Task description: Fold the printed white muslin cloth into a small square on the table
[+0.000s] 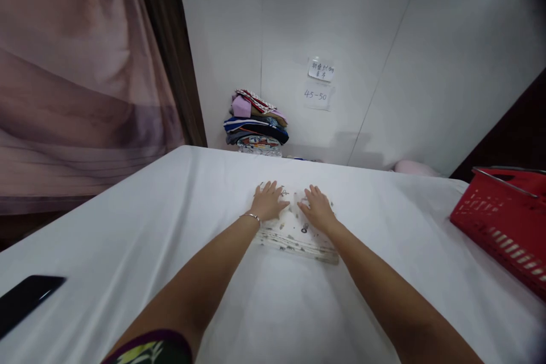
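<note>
A folded white cloth (294,234) with small dark printed marks lies flat in the middle of the table, its stacked layers showing along the near edge. My left hand (268,203) rests on the cloth's far left part, fingers spread, with a thin bracelet at the wrist. On the far right part lies my right hand (318,209), palm down with its fingers stretched out. Both hands press on top of the cloth without gripping it. Part of the cloth's upper face is hidden under them.
A white sheet (205,290) covers the table. Beyond the far edge is a stack of folded clothes (256,125) against the wall. A red plastic basket (503,222) stands at right, a black phone (28,298) lies at left. Paper notes (319,82) hang on the wall.
</note>
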A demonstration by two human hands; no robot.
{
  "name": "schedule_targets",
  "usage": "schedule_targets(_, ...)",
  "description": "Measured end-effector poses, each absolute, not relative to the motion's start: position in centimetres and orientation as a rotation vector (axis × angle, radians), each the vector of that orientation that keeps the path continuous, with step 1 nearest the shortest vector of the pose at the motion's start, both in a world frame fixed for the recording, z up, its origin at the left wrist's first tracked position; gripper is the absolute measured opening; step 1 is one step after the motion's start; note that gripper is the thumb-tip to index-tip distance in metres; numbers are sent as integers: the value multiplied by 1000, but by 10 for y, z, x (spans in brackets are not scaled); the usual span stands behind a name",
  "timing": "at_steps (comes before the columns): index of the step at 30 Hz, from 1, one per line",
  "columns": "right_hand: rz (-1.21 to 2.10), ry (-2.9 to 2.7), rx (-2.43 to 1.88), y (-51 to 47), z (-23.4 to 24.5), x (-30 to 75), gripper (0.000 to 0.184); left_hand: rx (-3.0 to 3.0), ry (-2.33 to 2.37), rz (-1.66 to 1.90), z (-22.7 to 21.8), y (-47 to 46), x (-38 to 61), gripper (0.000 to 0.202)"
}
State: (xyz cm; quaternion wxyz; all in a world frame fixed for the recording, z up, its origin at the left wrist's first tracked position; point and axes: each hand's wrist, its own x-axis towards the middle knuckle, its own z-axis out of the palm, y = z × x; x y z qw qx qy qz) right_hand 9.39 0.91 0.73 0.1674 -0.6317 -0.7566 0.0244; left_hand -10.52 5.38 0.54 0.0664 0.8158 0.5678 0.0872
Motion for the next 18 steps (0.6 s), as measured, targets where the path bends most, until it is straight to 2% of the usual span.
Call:
schedule_targets(5, 7, -2188, -1953, 24, -24, 108, 59, 2381, 1759, 243, -24, 60, -112, 72)
schedule_targets(9, -26, -2205, -1959, 22, -36, 113, 61, 2382, 1753, 244, -27, 59, -113, 74)
schedule_targets(18, 186, -2257, -2079, 43, 2, 89, 71, 2416, 1788, 209, -24, 56, -110, 72)
